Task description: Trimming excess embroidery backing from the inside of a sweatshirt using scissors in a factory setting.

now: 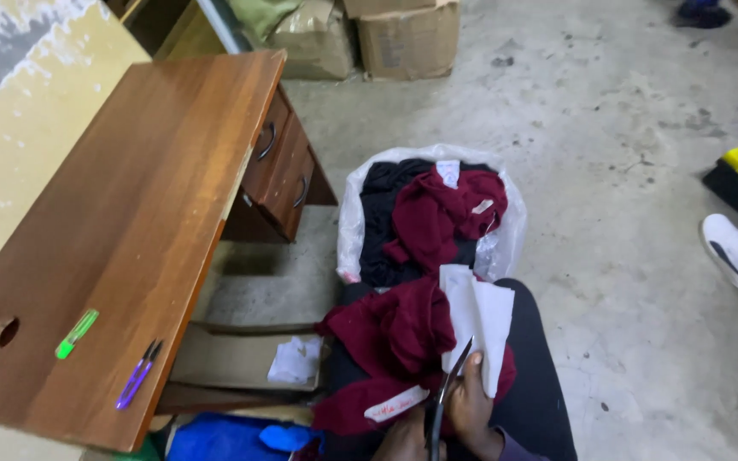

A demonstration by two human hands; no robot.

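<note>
Two hands meet low in the head view, right over my lap: my right hand (474, 408) is closed around the handles of a pair of scissors (448, 394), the dark blades pointing up into the white paper tag (482, 320) that stands just above the hand, and my left hand (405, 440) sits beside it at the frame's bottom edge, so little of it shows that I cannot tell how its grip stands. The maroon garment (390, 341) lies bunched across my lap, touching both hands, soft knit with thick folds. As I judge it, the cut goes best with the blades kept on the stiff white tag and clear of the knit beneath. Beyond the garment, farther from me, a clear plastic bag (348, 226) holds more maroon and black clothes. Left of the garment stands the brown wooden counter (130, 213), smooth-topped, with a green thread snip (76, 333) and a purple one (137, 376) near its close edge.
</note>
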